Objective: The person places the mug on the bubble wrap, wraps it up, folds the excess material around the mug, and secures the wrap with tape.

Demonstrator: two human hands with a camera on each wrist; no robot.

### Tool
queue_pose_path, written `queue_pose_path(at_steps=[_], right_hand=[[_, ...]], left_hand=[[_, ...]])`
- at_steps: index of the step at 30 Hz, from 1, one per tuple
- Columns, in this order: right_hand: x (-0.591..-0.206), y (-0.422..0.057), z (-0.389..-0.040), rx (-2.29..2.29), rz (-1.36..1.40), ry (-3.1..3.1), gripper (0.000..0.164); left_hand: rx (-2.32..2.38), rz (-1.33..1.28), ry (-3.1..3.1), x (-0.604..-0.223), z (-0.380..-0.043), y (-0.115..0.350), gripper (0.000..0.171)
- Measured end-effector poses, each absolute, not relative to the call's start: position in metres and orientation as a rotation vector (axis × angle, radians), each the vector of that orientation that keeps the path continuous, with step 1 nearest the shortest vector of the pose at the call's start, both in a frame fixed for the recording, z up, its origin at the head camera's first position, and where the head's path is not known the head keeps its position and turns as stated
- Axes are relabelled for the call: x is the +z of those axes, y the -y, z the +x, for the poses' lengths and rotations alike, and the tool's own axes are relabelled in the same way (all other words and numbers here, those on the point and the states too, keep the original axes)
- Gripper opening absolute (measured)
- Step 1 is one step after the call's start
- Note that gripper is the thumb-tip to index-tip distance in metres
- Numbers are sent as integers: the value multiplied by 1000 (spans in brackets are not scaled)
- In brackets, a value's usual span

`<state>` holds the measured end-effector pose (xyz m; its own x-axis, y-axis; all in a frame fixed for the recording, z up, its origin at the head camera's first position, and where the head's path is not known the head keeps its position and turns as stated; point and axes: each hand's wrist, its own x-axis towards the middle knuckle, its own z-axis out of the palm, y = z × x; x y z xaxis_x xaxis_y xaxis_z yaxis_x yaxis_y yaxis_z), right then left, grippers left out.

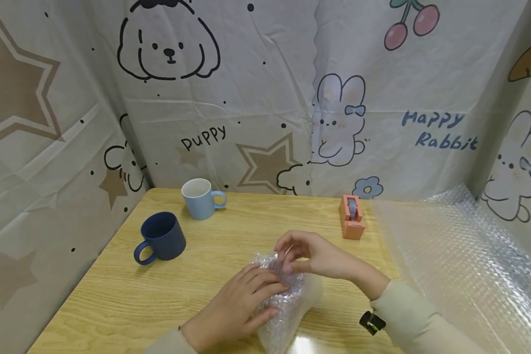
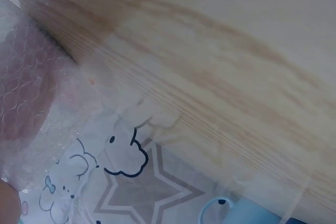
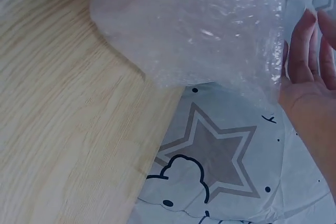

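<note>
Beneath the left hand's (image 1: 248, 302) spread fingers, which rest loosely on it, the bubble-wrapped bundle (image 1: 287, 314) lies on the table (image 1: 97, 305), while at its far end the right hand's (image 1: 314, 253) fingers bend toward the thumb, though I can't tell whether they pinch anything. Beyond the left fingers and off to their left stand the dark mug (image 1: 163, 236) and, farther back, the pale mug (image 1: 199, 200). Past the right fingers sits the tape dispenser (image 1: 353, 231), with the loose wrap (image 1: 464, 260) spread out to their right.
</note>
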<state>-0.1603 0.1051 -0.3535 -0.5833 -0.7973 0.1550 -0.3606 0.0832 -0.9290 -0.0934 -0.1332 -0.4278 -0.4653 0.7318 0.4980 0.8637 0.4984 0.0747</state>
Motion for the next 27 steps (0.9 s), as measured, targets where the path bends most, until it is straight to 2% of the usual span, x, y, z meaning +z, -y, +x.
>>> queue_pose_path(at_steps=[6, 27], right_hand=[[-349, -106, -159, -1399, -1083, -1977, 34], [-350, -98, -153, -1002, -1319, -2325, 36]], left_hand=[[-451, -1310, 2353, -427, -94, 133, 39], [-191, -1204, 2333, -417, -75, 122, 43]])
